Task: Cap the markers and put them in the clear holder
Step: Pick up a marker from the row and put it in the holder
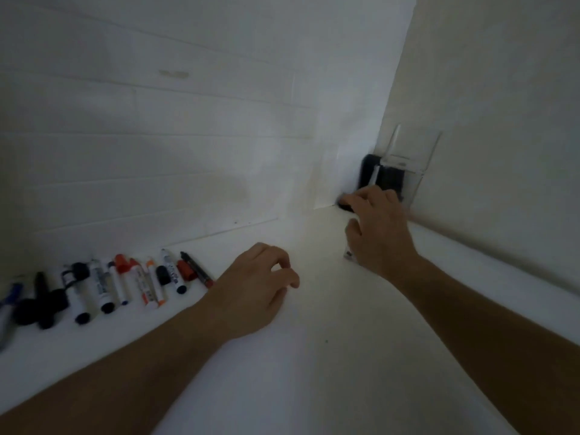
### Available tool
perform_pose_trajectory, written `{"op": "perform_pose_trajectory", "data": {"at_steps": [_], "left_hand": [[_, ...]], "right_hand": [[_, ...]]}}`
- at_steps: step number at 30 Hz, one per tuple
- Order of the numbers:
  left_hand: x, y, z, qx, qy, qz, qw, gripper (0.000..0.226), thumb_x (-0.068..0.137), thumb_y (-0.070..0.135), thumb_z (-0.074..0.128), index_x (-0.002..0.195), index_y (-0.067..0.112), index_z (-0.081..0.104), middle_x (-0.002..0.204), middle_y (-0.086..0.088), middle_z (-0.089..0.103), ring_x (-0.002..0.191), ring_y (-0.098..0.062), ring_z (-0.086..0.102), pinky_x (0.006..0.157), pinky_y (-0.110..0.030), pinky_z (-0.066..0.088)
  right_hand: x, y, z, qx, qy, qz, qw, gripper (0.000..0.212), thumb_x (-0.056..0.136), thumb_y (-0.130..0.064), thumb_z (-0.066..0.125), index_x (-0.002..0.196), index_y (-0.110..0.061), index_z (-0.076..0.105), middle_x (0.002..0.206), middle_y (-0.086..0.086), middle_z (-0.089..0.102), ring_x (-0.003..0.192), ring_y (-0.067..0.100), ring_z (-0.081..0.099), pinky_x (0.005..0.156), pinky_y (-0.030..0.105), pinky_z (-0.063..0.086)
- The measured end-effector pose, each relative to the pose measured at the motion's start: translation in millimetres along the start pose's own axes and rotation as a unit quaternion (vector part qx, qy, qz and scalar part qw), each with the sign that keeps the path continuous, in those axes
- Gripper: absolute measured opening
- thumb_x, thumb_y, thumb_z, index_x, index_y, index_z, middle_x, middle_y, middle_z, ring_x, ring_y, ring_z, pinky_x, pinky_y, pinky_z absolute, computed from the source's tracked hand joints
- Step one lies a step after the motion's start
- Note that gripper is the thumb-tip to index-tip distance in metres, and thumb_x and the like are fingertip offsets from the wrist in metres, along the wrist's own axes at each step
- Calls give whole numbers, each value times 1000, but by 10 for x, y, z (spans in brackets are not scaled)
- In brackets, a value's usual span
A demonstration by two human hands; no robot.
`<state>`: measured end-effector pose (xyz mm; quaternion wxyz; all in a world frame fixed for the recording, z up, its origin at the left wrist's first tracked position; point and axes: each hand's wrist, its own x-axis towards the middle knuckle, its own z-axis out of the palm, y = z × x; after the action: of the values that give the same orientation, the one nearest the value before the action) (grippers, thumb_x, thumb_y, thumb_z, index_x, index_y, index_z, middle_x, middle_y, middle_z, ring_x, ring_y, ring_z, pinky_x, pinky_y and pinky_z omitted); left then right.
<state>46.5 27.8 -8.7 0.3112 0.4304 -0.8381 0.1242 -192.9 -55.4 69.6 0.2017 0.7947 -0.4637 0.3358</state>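
Fingers [354, 200] of my right hand [381, 233] curl round black-capped marker [345, 206] beside clear holder [411, 166] in corner. My left hand [254, 288] loosely curled, holding nothing. Remaining markers [125, 282] lined up on white table [314, 372] at left.

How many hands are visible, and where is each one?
2. The left hand rests on the table by the marker row; the right hand grips a marker near the clear holder.
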Motion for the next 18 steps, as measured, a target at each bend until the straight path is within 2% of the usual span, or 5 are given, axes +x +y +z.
{"op": "perform_pose_trajectory", "data": {"at_steps": [4, 7, 10, 14, 18], "left_hand": [[-7, -217, -229, 1, 43, -94, 995, 47, 66, -5, 45, 92, 21, 73, 103, -2, 63, 98, -26, 54, 84, -39, 47], [-29, -465, -525, 28, 116, -207, 971, 45, 58, -3, 41, 81, 22, 70, 94, -4, 63, 95, -28, 52, 82, -37, 42], [-135, -704, -752, 45, 147, -298, 942, 45, 66, -12, 44, 84, 21, 67, 97, -1, 60, 101, -25, 48, 81, -31, 34], [-233, -850, -812, 44, 142, -339, 929, 46, 68, -13, 43, 89, 22, 64, 97, 2, 57, 101, -25, 48, 79, -32, 33], [-224, -842, -737, 18, 105, -326, 939, 45, 70, -13, 42, 88, 24, 61, 94, 2, 60, 94, -21, 53, 77, -32, 39]], "right_hand": [[-115, -640, 321, 169, -120, -8, 978, 33, 93, -15, 59, 124, -23, 64, 112, -7, 56, 98, 7, 46, 94, 27, 43], [-176, -1088, 523, 248, -184, -27, 951, 22, 93, -20, 62, 114, -22, 68, 107, -5, 62, 84, 5, 48, 87, 24, 44], [-199, -1474, 651, 308, -243, -32, 919, 20, 95, -30, 63, 114, -25, 58, 113, -4, 57, 86, 9, 52, 79, 24, 41], [-163, -1825, 763, 348, -248, -57, 902, 26, 95, -28, 64, 106, -25, 40, 107, 1, 48, 84, 17, 52, 68, 28, 41], [-97, -1872, 833, 302, -265, -66, 914, 31, 93, -10, 60, 117, -14, 41, 110, 11, 46, 87, 25, 53, 72, 38, 49]]}}
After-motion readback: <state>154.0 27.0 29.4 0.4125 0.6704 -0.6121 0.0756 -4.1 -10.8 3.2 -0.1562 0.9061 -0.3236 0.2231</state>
